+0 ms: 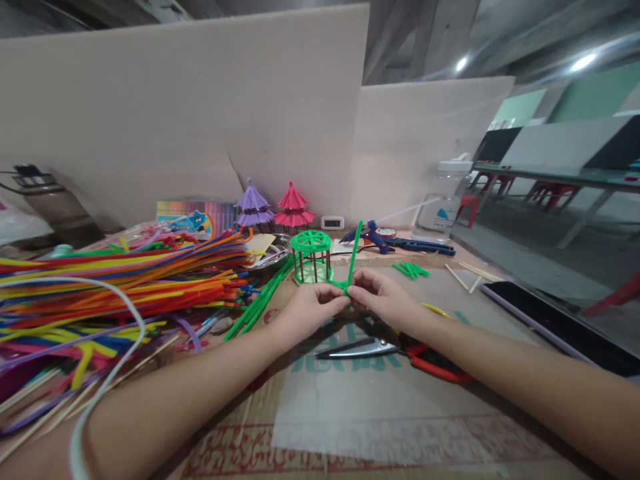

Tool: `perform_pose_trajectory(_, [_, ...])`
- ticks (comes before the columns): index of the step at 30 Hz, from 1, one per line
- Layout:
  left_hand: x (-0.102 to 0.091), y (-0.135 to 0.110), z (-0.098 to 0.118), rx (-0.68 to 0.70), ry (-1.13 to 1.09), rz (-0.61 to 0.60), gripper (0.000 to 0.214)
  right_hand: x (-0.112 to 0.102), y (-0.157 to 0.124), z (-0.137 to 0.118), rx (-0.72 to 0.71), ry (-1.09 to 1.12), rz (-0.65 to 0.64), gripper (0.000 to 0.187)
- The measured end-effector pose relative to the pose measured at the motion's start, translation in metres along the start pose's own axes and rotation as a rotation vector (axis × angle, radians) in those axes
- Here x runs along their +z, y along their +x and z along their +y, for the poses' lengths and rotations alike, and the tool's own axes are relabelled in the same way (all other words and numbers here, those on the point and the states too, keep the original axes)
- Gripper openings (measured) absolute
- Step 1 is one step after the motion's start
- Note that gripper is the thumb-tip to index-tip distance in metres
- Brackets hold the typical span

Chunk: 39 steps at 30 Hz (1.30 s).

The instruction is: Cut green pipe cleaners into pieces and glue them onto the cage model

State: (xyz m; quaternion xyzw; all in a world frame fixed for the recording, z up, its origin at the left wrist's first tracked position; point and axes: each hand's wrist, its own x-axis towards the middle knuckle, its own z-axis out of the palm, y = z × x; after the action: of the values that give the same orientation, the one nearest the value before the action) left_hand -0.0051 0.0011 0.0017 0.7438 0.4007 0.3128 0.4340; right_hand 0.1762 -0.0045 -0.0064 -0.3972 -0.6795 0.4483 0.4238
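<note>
Both hands meet near the middle of the table, pinching a green pipe cleaner (355, 257) whose long end sticks up between them. My left hand (316, 307) has its thumb and fingertips closed on the lower part; my right hand (383, 300) grips it from the other side. A bent green piece shows at the left fingertips. Just behind stands a small green pavilion frame (311, 241) with a spoked round top and brown posts. Scissors (360, 349) with red handles lie below the right forearm.
Bundles of coloured pipe cleaners (125, 273) cover the left side. Purple (254, 203) and pink (291, 205) pagoda roofs stand behind. A glue gun (373, 237), short green pieces (411, 269), a phone (555, 323) and a plastic jug (445, 200) are to the right. A white cable (120, 293) crosses the left forearm.
</note>
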Motion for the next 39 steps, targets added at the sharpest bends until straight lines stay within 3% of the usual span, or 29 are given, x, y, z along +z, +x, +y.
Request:
perform_pose_trajectory(24, [0.0015,-0.0018,0.003,-0.048,-0.02,0.002,0.026,0.0,0.0022,0.0093,0.021,0.022,-0.022,0.025])
perform_pose_trajectory(39, [0.0013,-0.0022,0.0038,-0.028,0.008,-0.002,0.024,-0.0005,-0.001,0.0031,-0.01,-0.188,0.01,0.025])
